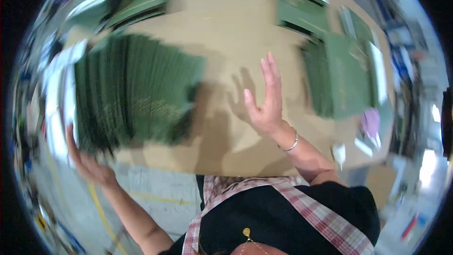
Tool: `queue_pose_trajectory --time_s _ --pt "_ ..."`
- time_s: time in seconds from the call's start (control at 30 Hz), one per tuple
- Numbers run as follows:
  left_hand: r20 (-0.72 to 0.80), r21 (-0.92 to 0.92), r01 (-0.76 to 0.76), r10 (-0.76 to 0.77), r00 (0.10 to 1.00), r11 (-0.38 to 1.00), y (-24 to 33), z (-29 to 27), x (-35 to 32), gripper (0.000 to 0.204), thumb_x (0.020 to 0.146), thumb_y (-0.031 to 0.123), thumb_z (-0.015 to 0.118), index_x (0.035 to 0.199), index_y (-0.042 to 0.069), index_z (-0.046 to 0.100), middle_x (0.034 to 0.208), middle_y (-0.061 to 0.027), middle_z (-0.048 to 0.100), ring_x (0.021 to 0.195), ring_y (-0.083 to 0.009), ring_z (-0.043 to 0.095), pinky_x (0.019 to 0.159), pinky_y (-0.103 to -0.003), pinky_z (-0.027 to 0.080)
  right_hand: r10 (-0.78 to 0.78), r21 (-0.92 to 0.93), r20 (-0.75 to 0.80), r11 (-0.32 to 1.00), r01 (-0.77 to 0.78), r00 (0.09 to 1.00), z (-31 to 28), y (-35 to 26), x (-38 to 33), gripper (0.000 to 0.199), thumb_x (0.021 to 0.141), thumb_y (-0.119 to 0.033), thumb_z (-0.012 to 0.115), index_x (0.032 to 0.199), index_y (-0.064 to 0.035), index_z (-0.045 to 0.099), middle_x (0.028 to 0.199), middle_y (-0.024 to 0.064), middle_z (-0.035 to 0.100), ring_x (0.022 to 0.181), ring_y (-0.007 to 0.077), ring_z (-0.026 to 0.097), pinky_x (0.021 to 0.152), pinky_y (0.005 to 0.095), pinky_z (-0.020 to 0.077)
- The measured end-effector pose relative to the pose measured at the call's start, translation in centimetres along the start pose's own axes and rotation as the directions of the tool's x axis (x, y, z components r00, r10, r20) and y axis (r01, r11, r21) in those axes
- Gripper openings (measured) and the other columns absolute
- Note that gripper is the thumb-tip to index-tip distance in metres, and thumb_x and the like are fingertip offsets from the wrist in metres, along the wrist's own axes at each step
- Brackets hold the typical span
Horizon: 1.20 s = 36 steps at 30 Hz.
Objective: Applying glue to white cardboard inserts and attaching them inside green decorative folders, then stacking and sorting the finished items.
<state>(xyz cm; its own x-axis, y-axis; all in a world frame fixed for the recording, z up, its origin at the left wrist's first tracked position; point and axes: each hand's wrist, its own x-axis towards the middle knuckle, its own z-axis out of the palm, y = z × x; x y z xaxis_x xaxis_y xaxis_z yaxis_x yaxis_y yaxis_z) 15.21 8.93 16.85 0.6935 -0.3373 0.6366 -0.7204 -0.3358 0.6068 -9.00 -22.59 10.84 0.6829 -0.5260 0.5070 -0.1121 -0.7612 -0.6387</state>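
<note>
Fingers of the left hand [94, 169] reach up beside the white end layer [59, 101] of a fanned green stack [137, 85]; whether they press on it, grip it or merely rest there is blurred, so that grip cannot be told. The right hand [268, 108] holds nothing: its fingers are spread wide and its thumb stands apart, over bare tabletop [231, 0] on the fan's right.

The fan lies at the left of the table, its edges stepped like leaning pages and its near left corner close to the table's edge. To keep the spread even, the left hand would do best as a flat, steady stop at the white end, while the right palm meets the opposite side squarely; a push with fingertips alone could skew the slim green pieces or crease their corners.

Farther right, a second green stack [349, 75] stands clear of the right hand, with a purple item [370, 122] just beside its near corner.
</note>
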Motion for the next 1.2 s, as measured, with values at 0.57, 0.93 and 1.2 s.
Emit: queue_pose_trajectory --time_s 0.57,0.93,1.2 --pt "0.674 -0.228 0.019 0.144 0.724 0.973 13.1 16.7 -26.4 0.055 0.088 0.010 0.058 0.140 0.001 0.041 0.144 -0.0273 0.037 0.135 -0.0443 0.034 0.112 -0.048 0.029 0.000 -0.445 -0.780 0.702 -0.556 0.626 -34.6 19.5 -12.6 0.073 0.091 -0.045 0.064 0.142 0.0008 0.040 0.144 0.0225 0.043 0.132 0.0362 0.042 0.110 0.0431 0.0317" --pt "0.580 -0.258 -0.517 0.558 0.593 0.816 39.3 28.0 -18.9 0.072 0.087 0.029 0.066 0.149 0.018 0.032 0.151 -0.0262 0.024 0.138 -0.0485 0.025 0.112 -0.056 0.023 0.894 0.658 0.061 0.299 -0.691 0.445 -37.0 35.5 -11.5 0.059 0.076 -0.056 0.074 0.110 -0.0078 0.067 0.105 0.0067 0.068 0.084 0.0202 0.065 0.071 0.0318 0.0517" --pt "0.876 0.107 -0.294 0.049 0.479 0.950 31.7 42.2 -17.7 0.070 0.088 0.059 0.054 0.147 0.026 0.035 0.135 -0.0279 0.040 0.126 -0.0482 0.040 0.109 -0.056 0.027 0.794 0.749 0.226 0.228 -0.622 0.564 -31.8 31.2 -9.8 0.047 0.073 -0.035 0.083 0.102 -0.0010 0.068 0.093 0.0075 0.071 0.078 0.0175 0.070 0.067 0.0292 0.0561"
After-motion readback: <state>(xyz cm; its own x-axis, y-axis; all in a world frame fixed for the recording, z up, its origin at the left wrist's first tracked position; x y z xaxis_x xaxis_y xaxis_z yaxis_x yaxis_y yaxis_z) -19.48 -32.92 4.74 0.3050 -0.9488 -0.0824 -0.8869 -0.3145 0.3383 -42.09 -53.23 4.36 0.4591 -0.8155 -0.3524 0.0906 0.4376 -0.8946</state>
